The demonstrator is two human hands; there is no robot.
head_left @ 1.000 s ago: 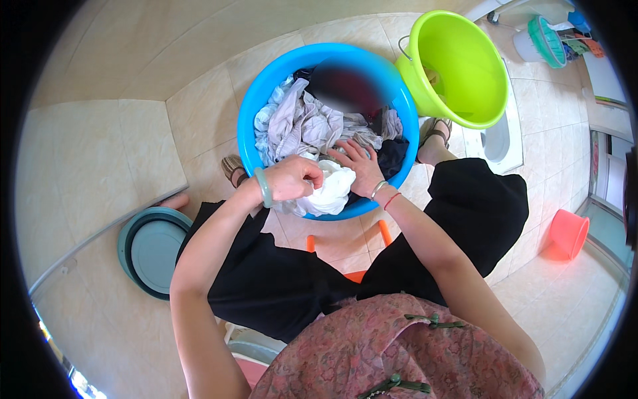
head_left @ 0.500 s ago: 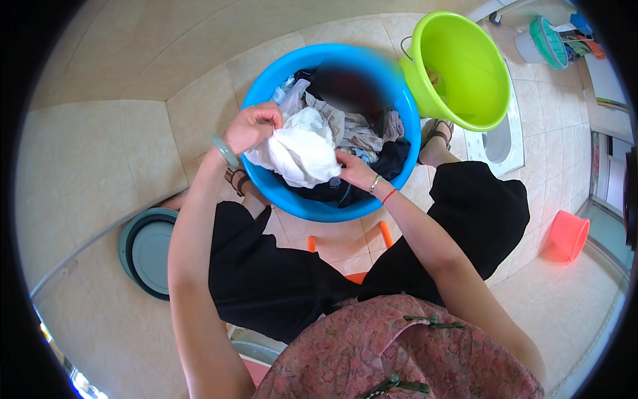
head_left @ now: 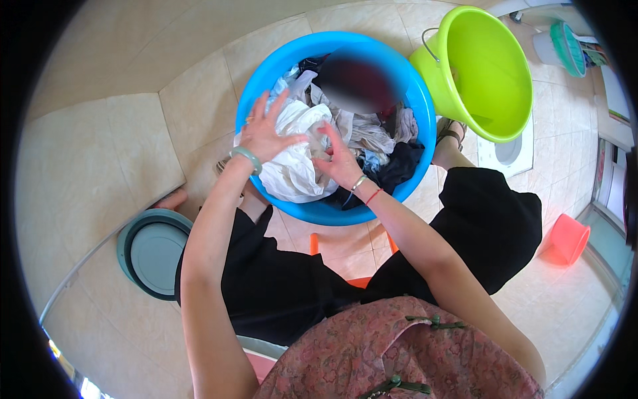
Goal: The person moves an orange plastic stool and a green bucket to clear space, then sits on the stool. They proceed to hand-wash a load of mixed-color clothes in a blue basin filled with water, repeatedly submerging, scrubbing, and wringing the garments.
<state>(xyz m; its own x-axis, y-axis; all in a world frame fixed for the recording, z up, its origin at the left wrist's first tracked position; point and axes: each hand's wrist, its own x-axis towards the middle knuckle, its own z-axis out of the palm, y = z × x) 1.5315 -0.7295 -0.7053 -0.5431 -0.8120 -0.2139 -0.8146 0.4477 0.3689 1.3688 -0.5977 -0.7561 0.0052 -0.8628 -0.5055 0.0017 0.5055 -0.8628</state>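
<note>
A white cloth (head_left: 287, 174) lies crumpled in the near left part of a large blue basin (head_left: 426, 126). Over its left side, my left hand (head_left: 264, 136) is open with the fingers spread wide. My right hand (head_left: 343, 161) hovers at the cloth's right edge, thumb and fingers apart, with nothing visibly gripped. Whether either hand touches the cloth is hard to tell. Around it in the basin are greyish-white clothes (head_left: 369, 133), a dark navy garment (head_left: 402, 165) and a dark red, blurred patch (head_left: 359, 80) at the back.
A lime-green bucket (head_left: 488, 73) stands right of the basin, beside a white floor fixture (head_left: 508, 156). At the left sits a grey-green basin (head_left: 156, 256) by the wall. A coral tub (head_left: 569, 239) rests at the far right. Behind the green bucket is a white-and-green pail (head_left: 565, 50).
Both hands have let go of the white cloth, which now lies spread lower in the basin. My left hand has opened wide, and my right hand has moved up slightly with its fingers parted.
</note>
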